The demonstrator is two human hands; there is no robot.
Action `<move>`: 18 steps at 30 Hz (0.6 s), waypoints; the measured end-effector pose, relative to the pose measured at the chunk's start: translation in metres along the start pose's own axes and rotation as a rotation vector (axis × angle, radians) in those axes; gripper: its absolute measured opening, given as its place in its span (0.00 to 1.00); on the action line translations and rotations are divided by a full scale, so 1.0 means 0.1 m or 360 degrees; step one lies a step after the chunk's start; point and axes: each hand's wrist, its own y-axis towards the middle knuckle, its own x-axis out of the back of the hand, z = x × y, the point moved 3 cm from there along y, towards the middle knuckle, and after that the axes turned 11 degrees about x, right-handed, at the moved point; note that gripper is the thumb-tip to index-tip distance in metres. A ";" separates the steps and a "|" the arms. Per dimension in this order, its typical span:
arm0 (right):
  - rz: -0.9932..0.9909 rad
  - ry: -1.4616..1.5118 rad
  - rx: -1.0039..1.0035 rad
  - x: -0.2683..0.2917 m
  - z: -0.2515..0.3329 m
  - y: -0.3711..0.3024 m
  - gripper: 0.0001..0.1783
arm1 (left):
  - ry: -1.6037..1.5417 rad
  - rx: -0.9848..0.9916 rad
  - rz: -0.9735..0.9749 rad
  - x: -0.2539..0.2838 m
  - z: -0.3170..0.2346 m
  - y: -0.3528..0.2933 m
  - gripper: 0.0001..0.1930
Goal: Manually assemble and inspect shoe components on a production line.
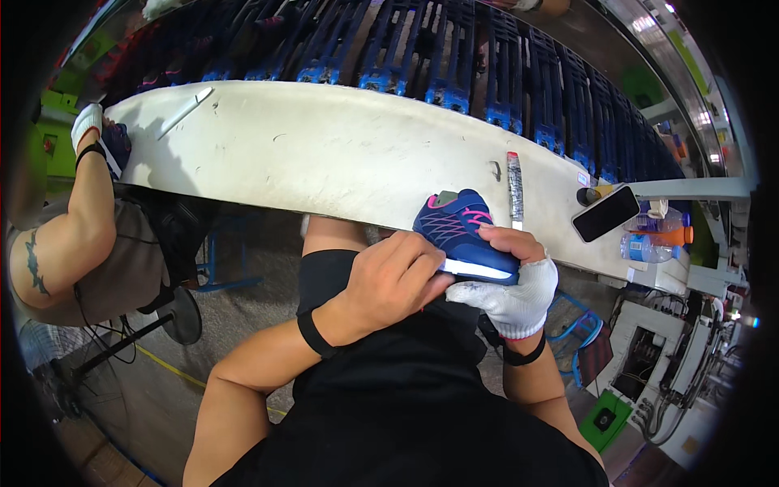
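Observation:
A small navy sneaker (456,230) with pink laces and a white sole (479,270) is held at the near edge of the bench, its sole side turned toward me. My right hand (519,288), in a white knit glove with bare fingertips showing, grips it round the toe end. Bare and curled, my left hand (391,280) is closed against the left end of the sole. Whatever its thumb and fingers pinch there is hidden. Beyond the shoe lies a knife-like tool (515,185) with a wrapped handle and a pale blade.
The long white bench (324,154) runs beside a conveyor of blue slats (438,65). To the right are a phone (606,214) and plastic bottles (649,246). A white stick-like tool (185,112) lies at the far left, near a co-worker's gloved hand (86,123) on a dark shoe.

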 end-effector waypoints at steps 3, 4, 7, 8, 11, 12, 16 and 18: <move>-0.0010 0.0010 0.0033 -0.04 0.04 0.06 0.44 | -0.0190 0.0089 0.0080 0.00 0.05 -0.02 0.18; 0.0028 0.0022 0.0049 -0.05 0.06 0.09 0.43 | -0.0235 0.0028 0.0124 -0.02 0.08 -0.05 0.18; 0.0327 0.0360 0.0255 0.04 0.00 0.24 0.42 | -0.0348 -0.0095 0.0128 -0.04 0.20 -0.07 0.18; 0.0344 0.0400 0.0321 0.02 -0.04 0.25 0.40 | -0.0320 -0.0150 0.0132 -0.03 0.25 -0.06 0.18; 0.0415 0.0354 0.0417 0.01 0.00 0.23 0.36 | -0.0279 -0.0204 0.0191 0.03 0.32 -0.04 0.17; 0.0401 0.0368 0.0450 -0.02 0.04 0.23 0.33 | -0.0251 -0.0201 0.0250 0.04 0.34 -0.07 0.18; 0.0160 0.0502 0.0522 -0.06 -0.06 0.15 0.32 | -0.0234 -0.0007 0.0300 0.17 0.50 -0.14 0.23; -0.0085 0.0694 0.0469 -0.05 -0.22 0.07 0.35 | 0.0202 0.0057 0.0367 0.27 0.64 -0.18 0.29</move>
